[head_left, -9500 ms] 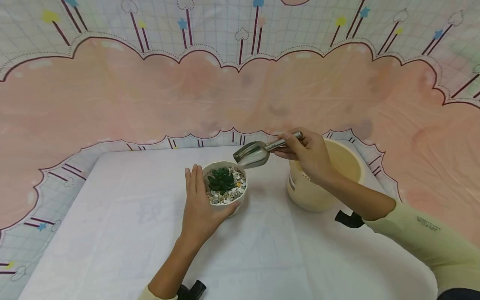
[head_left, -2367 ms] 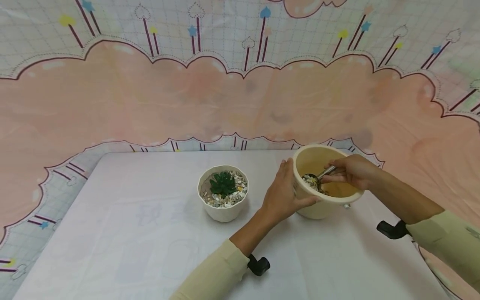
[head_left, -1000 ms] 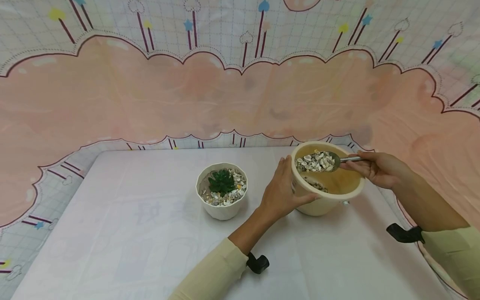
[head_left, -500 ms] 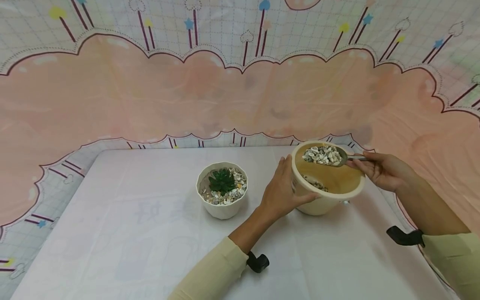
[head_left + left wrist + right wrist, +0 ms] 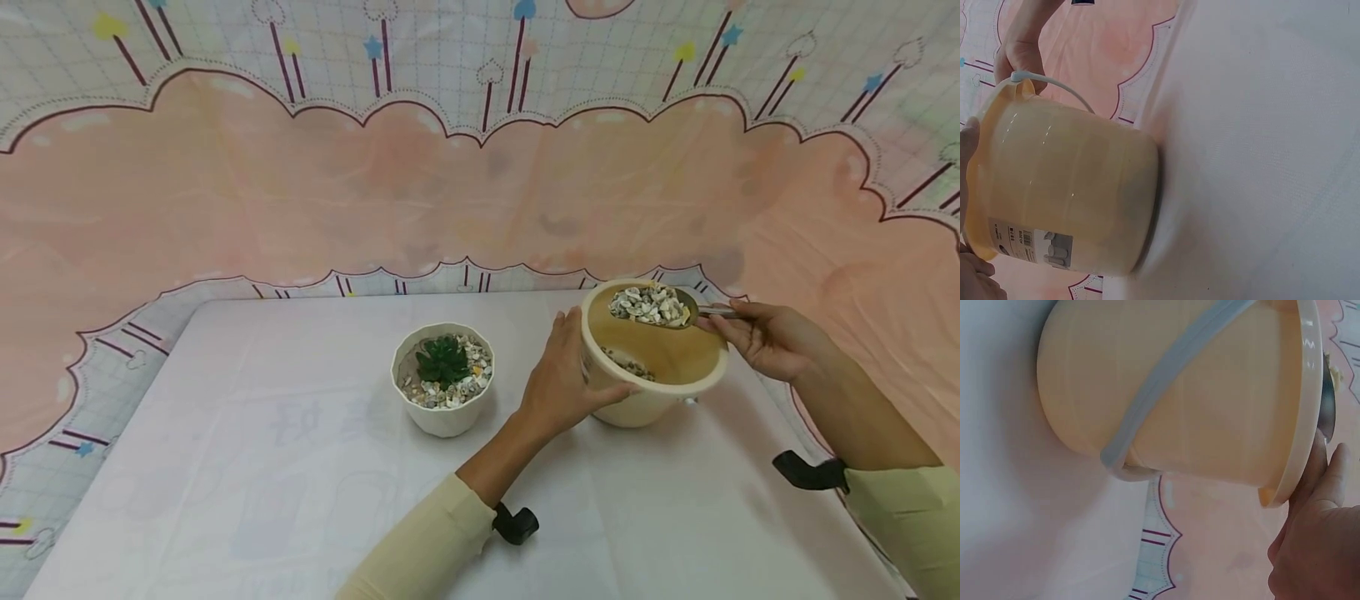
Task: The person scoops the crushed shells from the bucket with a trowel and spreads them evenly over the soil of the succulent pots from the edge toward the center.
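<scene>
In the head view, my right hand (image 5: pixel 772 337) grips the handle of a metal scoop (image 5: pixel 694 307) heaped with pale pebbles (image 5: pixel 651 305). The scoop is level over the mouth of a cream bucket (image 5: pixel 645 404), just inside the far part of its rim. My left hand (image 5: pixel 558 375) holds the bucket at its left side, thumb across the front below the rim and fingers along the side. More pebbles lie low inside the bucket. To the left stands a white pot (image 5: pixel 444 421) with a green succulent (image 5: pixel 442 360) and pebbles covering part of its soil.
A white cloth (image 5: pixel 300 483) covers the table. The bucket's grey handle (image 5: pixel 1166 375) hangs down its side in the right wrist view, and a printed label (image 5: pixel 1032 245) shows in the left wrist view. Behind the table hangs a patterned pink backdrop (image 5: pixel 337 192).
The right hand was holding the scoop over the pot, then dug into the bucket and lifted it full of pebbles. The left hand moved from the pot to the bucket. Lately the scoop shifted slightly back.
</scene>
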Available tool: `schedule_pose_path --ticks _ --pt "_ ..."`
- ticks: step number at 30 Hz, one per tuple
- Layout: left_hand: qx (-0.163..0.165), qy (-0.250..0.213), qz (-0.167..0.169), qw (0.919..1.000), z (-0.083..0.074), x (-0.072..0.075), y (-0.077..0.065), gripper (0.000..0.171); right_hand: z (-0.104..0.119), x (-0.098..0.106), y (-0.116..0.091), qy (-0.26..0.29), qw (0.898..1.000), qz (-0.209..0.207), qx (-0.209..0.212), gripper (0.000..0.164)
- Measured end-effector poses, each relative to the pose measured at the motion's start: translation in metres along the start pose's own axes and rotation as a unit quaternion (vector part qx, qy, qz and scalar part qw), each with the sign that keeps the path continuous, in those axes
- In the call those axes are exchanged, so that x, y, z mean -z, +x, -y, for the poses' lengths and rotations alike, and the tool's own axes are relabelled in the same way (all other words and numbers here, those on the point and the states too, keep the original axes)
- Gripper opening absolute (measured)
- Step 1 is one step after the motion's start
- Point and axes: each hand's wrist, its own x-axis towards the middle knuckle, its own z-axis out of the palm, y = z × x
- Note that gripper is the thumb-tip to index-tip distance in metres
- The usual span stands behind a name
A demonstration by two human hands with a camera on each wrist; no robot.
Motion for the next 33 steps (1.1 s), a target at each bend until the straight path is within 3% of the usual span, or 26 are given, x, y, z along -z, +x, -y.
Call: schedule_pose_path --ticks 9,18,26,33 --pt "0.039 -0.035 -0.012 0.9985 -0.007 0.012 -0.007 0.118 -0.003 -0.01 0.002 0.01 1.0 -0.011 -0.002 0.038" --pt "0.017 -0.046 -0.08 0.9956 -0.019 0.048 -0.019 0.095 -0.017 -0.038 0.016 -0.016 1.0 0.001 -0.003 0.039" --pt "0.008 -0.013 -0.125 0.9921 -0.02 0.083 -0.035 0.097 -0.04 -0.072 0.038 -0.052 0.998 -0.004 -0.02 0.039" --pt "0.006 0.02 -0.154 0.9879 -0.011 0.11 -0.053 0.106 -0.056 -0.09 0.056 -0.088 0.995 0.01 -0.034 0.042"
